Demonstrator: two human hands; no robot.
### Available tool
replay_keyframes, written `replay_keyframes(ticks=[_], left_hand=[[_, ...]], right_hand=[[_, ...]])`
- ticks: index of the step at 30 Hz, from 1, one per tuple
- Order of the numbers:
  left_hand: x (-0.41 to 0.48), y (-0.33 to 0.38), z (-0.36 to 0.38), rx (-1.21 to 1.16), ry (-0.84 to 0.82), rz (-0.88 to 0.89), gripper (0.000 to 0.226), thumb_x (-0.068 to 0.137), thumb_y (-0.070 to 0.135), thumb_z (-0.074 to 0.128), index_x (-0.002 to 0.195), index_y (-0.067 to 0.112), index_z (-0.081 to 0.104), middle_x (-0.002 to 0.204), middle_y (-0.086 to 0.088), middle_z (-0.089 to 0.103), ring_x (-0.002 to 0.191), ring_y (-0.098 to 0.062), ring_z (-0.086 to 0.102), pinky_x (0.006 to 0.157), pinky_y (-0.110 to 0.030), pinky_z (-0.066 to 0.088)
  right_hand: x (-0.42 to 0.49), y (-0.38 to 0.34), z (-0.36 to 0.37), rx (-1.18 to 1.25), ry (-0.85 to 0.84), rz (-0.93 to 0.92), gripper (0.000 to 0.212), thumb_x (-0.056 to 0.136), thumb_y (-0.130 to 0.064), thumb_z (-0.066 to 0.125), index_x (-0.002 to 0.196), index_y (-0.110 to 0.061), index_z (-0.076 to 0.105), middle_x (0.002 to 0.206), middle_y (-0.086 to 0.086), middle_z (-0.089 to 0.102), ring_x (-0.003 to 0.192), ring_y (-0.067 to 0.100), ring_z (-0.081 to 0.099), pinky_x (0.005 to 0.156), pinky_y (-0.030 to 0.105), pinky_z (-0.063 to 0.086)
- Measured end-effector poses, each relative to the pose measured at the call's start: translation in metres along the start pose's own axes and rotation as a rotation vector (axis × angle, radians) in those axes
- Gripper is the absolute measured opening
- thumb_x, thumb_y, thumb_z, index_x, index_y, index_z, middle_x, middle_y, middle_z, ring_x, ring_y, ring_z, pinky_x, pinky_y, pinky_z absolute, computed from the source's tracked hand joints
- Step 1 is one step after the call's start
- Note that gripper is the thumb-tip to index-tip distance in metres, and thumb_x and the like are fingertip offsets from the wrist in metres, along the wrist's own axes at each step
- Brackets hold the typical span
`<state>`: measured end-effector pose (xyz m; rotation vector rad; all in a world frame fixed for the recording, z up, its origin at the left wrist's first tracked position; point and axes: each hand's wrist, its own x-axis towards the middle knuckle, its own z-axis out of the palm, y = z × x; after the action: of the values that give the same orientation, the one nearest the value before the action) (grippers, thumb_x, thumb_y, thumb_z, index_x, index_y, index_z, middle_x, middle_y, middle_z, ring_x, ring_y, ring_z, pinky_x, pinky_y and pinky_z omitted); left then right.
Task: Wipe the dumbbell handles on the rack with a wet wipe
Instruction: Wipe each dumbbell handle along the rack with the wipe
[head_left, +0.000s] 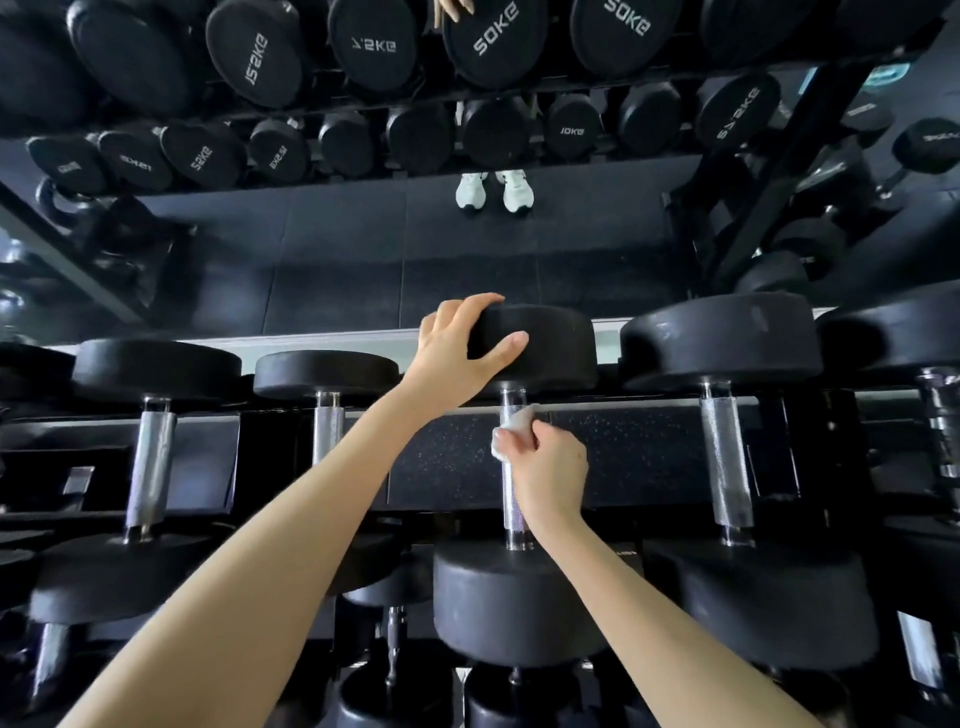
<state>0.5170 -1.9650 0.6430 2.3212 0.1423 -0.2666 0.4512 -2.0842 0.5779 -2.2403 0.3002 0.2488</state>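
Left hand: our left hand (462, 345) curls over the far head (550, 353) of the dumbbell, fingers on its top edge, thumb across its side.
Right hand: our right hand (548, 470) is closed round the handle (514, 506), pinching the wet wipe (511, 434) against it.
Wet wipe: white and bunched, on the handle's far part, just beyond our right knuckles and below the left hand.
Handle: knurled chrome. Its long axis runs straight away from us, from the near head (519, 603) beneath our right wrist to the far head.
In the way: our right hand hides the handle's middle; our left forearm covers the near end of the left neighbour's handle (328, 431).
Neighbours: that handle and the right neighbour's handle (724, 457) lie parallel, apart from our hands.
Rack: a speckled shelf (634, 457) lies under the handles.
Mirror: beyond the left hand, we see reflected dumbbells and white shoes (493, 189).
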Motion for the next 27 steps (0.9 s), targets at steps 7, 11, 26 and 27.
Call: replay_keyframes(ticks=[7,11,26,27], left_hand=[[0.002,-0.005,0.003,-0.049,0.002,0.03,0.041,0.09,0.041,0.055,0.127,0.028,0.043,0.117,0.008,0.033,0.123,-0.017,0.024,0.098,-0.029,0.025],[0.0,-0.007,0.002,-0.095,-0.005,0.051,0.039,0.09,0.041,0.057,0.125,0.029,0.044,0.118,0.007,0.034,0.124,-0.017,0.025,0.102,-0.033,0.028],[-0.002,-0.004,0.004,-0.111,0.018,0.05,0.041,0.092,0.043,0.053,0.128,0.026,0.043,0.119,0.007,0.033,0.125,-0.02,0.024,0.097,-0.03,0.025],[-0.001,-0.004,0.003,-0.107,0.014,0.052,0.041,0.092,0.043,0.052,0.128,0.025,0.043,0.119,0.006,0.033,0.125,-0.02,0.024,0.098,-0.031,0.025]], right_hand=[[0.018,-0.004,-0.001,0.386,0.014,0.036,0.021,0.075,-0.017,0.076,0.061,-0.007,0.065,0.056,-0.007,0.062,0.055,0.003,0.057,0.057,0.015,0.043],[0.04,0.0,-0.017,0.827,-0.262,0.339,0.032,0.07,-0.013,0.081,0.098,-0.004,0.068,0.091,0.004,0.073,0.088,0.015,0.069,0.08,0.03,0.053],[-0.015,0.022,-0.037,0.01,-0.48,0.126,0.051,0.074,-0.028,0.077,0.042,-0.012,0.04,0.04,-0.007,0.046,0.041,0.004,0.045,0.044,0.014,0.029],[-0.017,0.021,-0.041,-0.082,-0.528,0.107,0.054,0.074,-0.027,0.076,0.041,-0.013,0.036,0.033,-0.011,0.037,0.036,0.004,0.037,0.039,0.011,0.023]])
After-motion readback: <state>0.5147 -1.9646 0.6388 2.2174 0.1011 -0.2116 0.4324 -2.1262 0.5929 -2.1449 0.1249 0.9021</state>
